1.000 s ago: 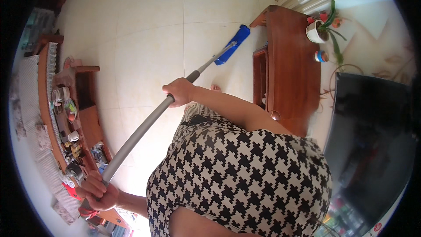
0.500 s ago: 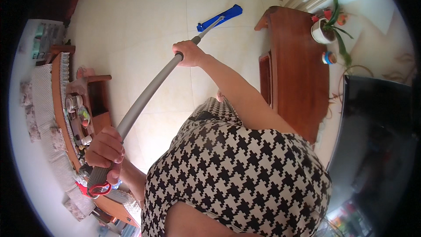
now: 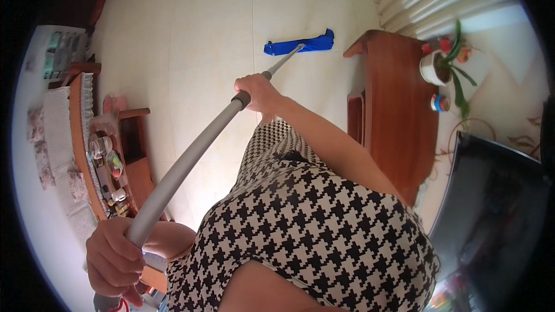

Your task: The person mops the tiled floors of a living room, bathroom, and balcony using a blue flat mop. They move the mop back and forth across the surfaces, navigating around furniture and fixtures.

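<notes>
A flat mop with a long grey pole [image 3: 185, 164] slants from the lower left up to its blue mop head [image 3: 315, 44], which lies flat on the floor. My left hand [image 3: 115, 257] wraps round the pole's upper end, where a bit of red loop shows below the fist. Farther down the pole, just past a dark collar, my right hand [image 3: 259, 91] is closed on it, with that arm stretched forward across my checked black-and-white clothing.
Pale tiles [image 3: 214, 34] cover the floor. Right of the mop head stands a low brown wooden cabinet [image 3: 399, 110], with a potted plant [image 3: 436, 68] and a dark television [image 3: 491, 214] beyond. To the left are a cluttered wooden table [image 3: 136, 167] and a covered sofa [image 3: 63, 138].
The mop head has come nearer to me, shifted slightly right and turned more level. My left hand has drawn back down and left with the pole's end; my right hand has moved slightly nearer.
</notes>
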Available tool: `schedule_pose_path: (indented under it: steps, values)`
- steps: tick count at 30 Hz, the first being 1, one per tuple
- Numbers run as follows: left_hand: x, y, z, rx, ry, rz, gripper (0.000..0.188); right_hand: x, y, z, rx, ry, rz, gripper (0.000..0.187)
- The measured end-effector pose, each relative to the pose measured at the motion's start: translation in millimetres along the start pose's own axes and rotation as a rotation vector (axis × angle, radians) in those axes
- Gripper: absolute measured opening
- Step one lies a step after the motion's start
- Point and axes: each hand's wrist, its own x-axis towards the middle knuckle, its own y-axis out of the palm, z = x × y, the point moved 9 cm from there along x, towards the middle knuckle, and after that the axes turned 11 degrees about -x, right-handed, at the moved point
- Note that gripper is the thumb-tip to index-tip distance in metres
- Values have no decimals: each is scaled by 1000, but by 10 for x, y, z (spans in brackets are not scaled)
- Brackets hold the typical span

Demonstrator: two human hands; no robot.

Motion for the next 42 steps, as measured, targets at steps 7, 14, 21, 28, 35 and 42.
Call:
schedule_pose_path:
  steps: [7,14,21,28,35,42]
  values:
    - [-158,125,73,33,-12,-83,27,-278,161,60,84,18,38,18]
    - [-160,334,471,-60,-317,261,15,-429,280,-139,69,44,131,18]
    - [-126,419,854,-92,-366,348,14,-365,-121,-408,73,41,-24,23]
    - [-102,364,1364,-127,-371,363,15,-589,-551,-942,-30,109,-73,25]
    - [-345,311,1493,-86,-383,321,17,-810,-490,-1164,-82,159,-59,20]
    - [-239,361,1200,-47,-357,272,16,-517,-306,-877,-43,135,24,17]
